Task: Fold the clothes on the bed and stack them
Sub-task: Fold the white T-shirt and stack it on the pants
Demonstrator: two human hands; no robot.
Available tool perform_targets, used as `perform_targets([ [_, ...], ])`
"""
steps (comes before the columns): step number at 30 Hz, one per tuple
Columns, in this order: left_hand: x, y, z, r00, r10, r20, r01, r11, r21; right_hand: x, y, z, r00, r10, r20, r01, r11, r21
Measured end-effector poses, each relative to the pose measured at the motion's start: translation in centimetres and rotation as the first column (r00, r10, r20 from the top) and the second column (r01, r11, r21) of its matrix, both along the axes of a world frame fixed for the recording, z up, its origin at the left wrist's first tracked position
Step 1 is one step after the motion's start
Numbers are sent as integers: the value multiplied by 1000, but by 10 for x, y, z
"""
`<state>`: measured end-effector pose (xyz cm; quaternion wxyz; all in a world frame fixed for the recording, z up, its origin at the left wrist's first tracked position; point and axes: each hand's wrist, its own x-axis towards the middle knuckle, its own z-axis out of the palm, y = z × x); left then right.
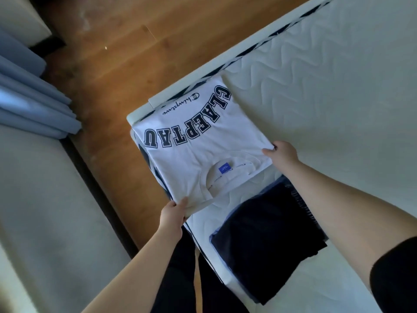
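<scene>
White tee (198, 154) edge hiding L hand (172, 214) fingertips

A warm wooden floor (126, 53) runs diagonally through the upper middle of the frame. Pale blue curtains (29, 96) hang at the left edge. A white quilted mattress (338, 75) fills the right.
</scene>
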<state>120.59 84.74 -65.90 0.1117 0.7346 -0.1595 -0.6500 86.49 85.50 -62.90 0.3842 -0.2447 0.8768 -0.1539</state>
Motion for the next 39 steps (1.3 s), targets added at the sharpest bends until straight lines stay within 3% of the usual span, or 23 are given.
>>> perform_targets([
  [5, -7, 12, -13, 995, -98, -20, 99, 995, 8, -18, 7, -11, 992, 81, -97, -82, 997, -4],
  [13, -6, 28, -26, 962, -272, 15, 272, 962, 7, -25, 20, -29, 988, 130, -80, -124, 990, 69],
  [21, -9, 38, -29, 798, -585, 144, 581, 811, 72, -34, 31, -41, 963, 237, -130, -206, 955, 212],
  [22, -10, 36, -27, 737, -659, 154, 648, 752, 116, -34, 31, -42, 953, 255, -164, -213, 948, 238],
  [24, -7, 34, -21, 448, -837, 314, 835, 518, 187, -32, 29, -41, 922, 269, -279, -195, 945, 264],
  [25, -3, 37, -21, 315, -826, 466, 880, 439, 183, -29, 28, -40, 898, 267, -350, -184, 950, 254],
  [26, 2, 39, -19, 291, -743, 603, 889, 443, 117, -24, 26, -39, 871, 266, -412, -187, 957, 224],
  [28, 4, 43, -13, 361, -566, 741, 895, 432, -106, -9, 18, -39, 835, 294, -465, -267, 955, 125],
  [30, -2, 42, -13, 345, -484, 804, 936, 240, -257, 15, 9, -38, 807, 397, -437, -423, 905, 41],
  [32, -15, 35, -16, 227, -512, 829, 967, 20, -252, 46, 3, -40, 741, 542, -397, -588, 809, 6],
  [35, -36, 22, -27, -97, -564, 820, 969, -243, -52, 95, 4, -49, 635, 702, -322, -727, 684, 58],
  [37, -45, 16, -39, -213, -591, 778, 950, -311, 24, 113, 12, -59, 628, 731, -268, -729, 673, 128],
  [39, -50, 10, -44, -238, -653, 719, 947, -320, 22, 114, 22, -68, 648, 726, -230, -701, 687, 192],
])
